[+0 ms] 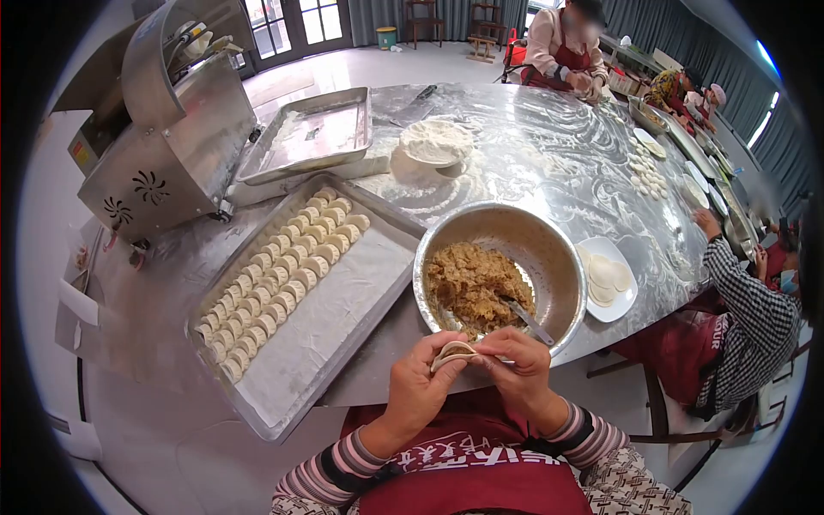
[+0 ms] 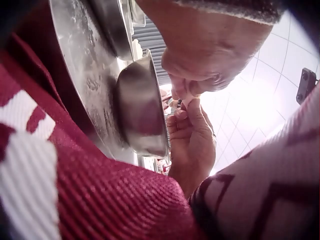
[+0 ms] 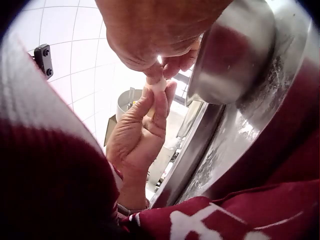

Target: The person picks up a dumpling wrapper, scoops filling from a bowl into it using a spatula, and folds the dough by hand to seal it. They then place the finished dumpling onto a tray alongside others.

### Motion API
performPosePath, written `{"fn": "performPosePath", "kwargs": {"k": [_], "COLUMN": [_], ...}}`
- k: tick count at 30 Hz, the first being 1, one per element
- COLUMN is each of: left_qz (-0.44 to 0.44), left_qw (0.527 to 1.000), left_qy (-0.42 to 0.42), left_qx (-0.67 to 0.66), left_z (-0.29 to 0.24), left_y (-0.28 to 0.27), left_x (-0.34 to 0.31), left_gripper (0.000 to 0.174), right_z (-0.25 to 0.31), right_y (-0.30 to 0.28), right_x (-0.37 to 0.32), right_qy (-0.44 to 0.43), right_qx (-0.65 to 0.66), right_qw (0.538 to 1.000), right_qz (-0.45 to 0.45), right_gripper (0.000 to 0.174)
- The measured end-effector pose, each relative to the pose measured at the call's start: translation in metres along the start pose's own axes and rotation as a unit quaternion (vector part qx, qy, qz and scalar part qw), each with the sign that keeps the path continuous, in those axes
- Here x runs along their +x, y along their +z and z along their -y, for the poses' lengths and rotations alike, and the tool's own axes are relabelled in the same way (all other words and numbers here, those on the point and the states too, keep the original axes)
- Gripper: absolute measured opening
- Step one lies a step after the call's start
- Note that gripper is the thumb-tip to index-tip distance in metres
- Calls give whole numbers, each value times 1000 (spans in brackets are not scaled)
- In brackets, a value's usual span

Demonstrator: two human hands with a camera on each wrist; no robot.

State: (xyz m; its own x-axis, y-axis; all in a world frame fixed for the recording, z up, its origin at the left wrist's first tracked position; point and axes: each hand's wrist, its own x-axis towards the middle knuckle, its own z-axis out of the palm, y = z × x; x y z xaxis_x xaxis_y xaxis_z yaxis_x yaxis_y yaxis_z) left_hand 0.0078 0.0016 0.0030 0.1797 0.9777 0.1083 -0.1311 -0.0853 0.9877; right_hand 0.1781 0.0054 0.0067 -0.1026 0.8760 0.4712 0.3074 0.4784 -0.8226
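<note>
Close to my chest, at the table edge, both hands hold a pale folded dumpling (image 1: 452,352). My left hand (image 1: 436,365) cups it from the left with curled fingers. From the right, my right hand (image 1: 491,347) pinches its edge. In the left wrist view the dumpling (image 2: 181,93) shows between the left hand (image 2: 192,90) above and the right hand (image 2: 187,117) below. The right wrist view has the right hand (image 3: 159,70) on top, the dumpling (image 3: 158,85) under its fingertips, and the left hand (image 3: 155,107) beneath.
A steel bowl (image 1: 549,245) of brown filling with a spoon (image 1: 525,319) stands just beyond my hands. A tray (image 1: 335,318) with rows of dumplings lies to the left, a plate (image 1: 620,309) of wrappers to the right. A flour pile (image 1: 436,140), a steel machine (image 1: 172,129) and seated people lie beyond.
</note>
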Motion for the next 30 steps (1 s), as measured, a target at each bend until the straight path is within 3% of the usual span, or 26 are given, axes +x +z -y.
{"fn": "performPosePath", "kwargs": {"k": [2,4,5,7,10,14,16,20,22,26,28,30], "left_qz": [11,30,31,39,65,75,-10,-1,-9,5,7,13], "left_qw": [998,992,992,978,966,987,996,996,999,997,979,971], "left_qy": [8,49,48,128,165,69,12,19,19,39,124,154], "left_qx": [57,115,115,160,189,126,-93,-86,-43,63,163,180], "left_z": [-2,-2,-2,-3,-2,-6,0,5,5,3,-5,-6], "left_y": [-3,-5,-5,-6,-9,-4,4,0,1,-2,-1,-2], "left_x": [0,0,0,3,5,0,-3,-2,-3,-3,-1,1], "left_gripper": [29,28,28,29,30,33,34,34,33,31,28,27], "right_z": [-1,-4,-1,4,2,2,4,9,9,2,1,6], "right_y": [0,0,1,2,-3,0,1,4,6,3,1,3], "right_x": [1,1,1,1,2,0,1,2,3,0,2,3], "right_qy": [-15,-93,-92,-53,-81,-107,-122,-62,-15,-25,-114,-109], "right_qx": [-24,-69,-69,-39,-67,-81,-89,-65,-9,-30,-83,-70], "right_qw": [1000,993,993,997,994,991,988,995,999,999,990,991], "right_qz": [1,-21,-21,-36,3,-10,-38,-47,-33,-8,-22,-40], "right_gripper": [22,24,24,25,23,22,21,19,20,23,24,24]}}
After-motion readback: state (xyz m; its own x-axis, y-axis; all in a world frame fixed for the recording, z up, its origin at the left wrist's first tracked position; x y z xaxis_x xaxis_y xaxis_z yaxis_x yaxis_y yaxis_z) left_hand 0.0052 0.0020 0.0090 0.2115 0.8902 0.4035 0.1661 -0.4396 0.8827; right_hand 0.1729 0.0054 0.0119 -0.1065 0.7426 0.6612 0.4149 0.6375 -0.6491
